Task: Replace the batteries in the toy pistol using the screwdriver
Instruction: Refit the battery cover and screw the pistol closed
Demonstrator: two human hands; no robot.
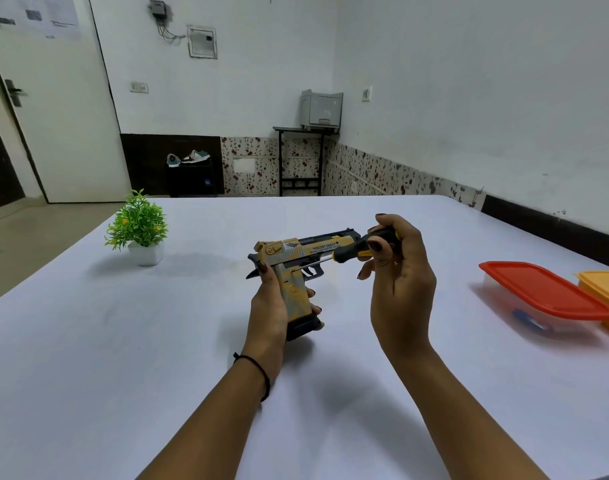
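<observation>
While our left hand [268, 308] grips the toy pistol [298, 252] by its butt above mid-table [150, 341], barrel pointing right | our right hand [400, 275] holds the screwdriver [360, 249], shaft slanting left, tip at the grip's top | we judge unscrewing comes next.

Upright tan toy pistol [298, 271], screwdriver [355, 252] tip against grip.

Thin black band [266, 379] on the left wrist; dark polish on the fingers [374, 244].
</observation>
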